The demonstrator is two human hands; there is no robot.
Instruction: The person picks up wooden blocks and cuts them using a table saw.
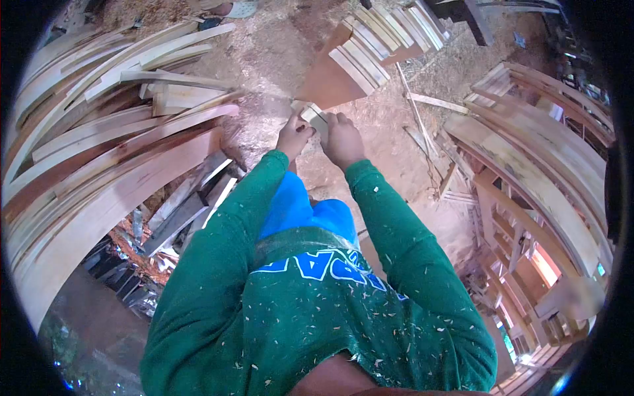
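Observation:
Out in front of me, my left hand [295, 136] and my right hand [343, 141] are close together, both closed around a pale piece of wood [308, 112]. The left fingers wrap its left side, and the right fingers curl over its right end. A thin dark line runs along the wood near the right hand; I cannot tell whether it is a gap between two pieces or an edge. Just beyond the hands, a row of pale wooden slats [360, 69] leans along a reddish-brown board [323, 79].
Long planks [132, 148] are stacked on the left, with dark offcuts [178, 218] below them. More large boards [528, 178] and a wooden frame [522, 257] stand on the right. A thin stick [416, 109] lies on the dusty ground [396, 158]. Wood shavings dot the green sweater [317, 317].

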